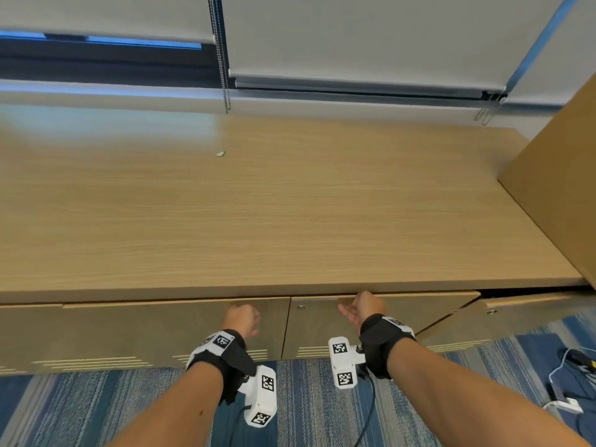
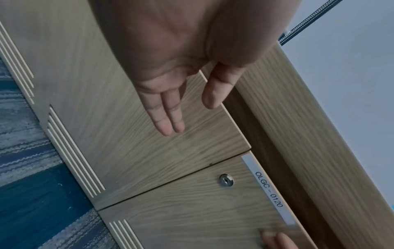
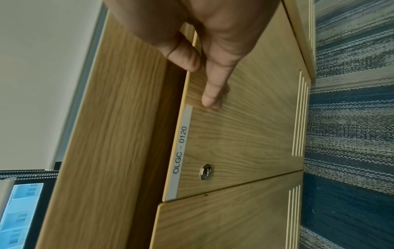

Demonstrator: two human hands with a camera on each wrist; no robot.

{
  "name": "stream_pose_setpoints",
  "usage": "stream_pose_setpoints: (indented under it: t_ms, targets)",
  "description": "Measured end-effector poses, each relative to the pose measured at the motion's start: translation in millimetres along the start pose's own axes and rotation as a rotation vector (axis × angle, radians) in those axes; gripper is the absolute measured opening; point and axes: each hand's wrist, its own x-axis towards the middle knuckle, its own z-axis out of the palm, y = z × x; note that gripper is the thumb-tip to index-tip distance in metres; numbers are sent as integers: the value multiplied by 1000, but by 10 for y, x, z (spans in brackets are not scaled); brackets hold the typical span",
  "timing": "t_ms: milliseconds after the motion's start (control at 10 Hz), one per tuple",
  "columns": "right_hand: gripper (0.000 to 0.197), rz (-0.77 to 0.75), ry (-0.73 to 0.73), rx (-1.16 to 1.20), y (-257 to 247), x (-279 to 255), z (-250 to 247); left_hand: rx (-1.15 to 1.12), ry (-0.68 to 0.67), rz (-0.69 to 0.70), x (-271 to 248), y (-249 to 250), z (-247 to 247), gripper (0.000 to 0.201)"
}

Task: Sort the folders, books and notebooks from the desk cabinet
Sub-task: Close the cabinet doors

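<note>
cabinet door (image 1: pixel 403 309) shut | right hand (image 1: pixel 362 309) on top edge

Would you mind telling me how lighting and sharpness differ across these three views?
Head view: evenly lit, with pale window glare on the far-left desk top. Left wrist view: dim and bluish, the left hand soft. Right wrist view: warmer and brighter; the door label reads sharply, the right hand blurs close up.

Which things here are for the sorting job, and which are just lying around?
For the job:
- light wood cabinet door with the OLGC-0120 label, right hand at its top edge
- neighbouring light wood cabinet door, left hand near it

Just lying about:
- small green scrap on the wooden desktop
- white cables and charger on the striped blue carpet
</note>
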Motion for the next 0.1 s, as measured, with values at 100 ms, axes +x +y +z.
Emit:
stream_pose_setpoints:
  t_ms: [100]
  targets:
    - [32,-15,-21,-48,5,31,-31,29,-4,11,32,-6,-22,30]
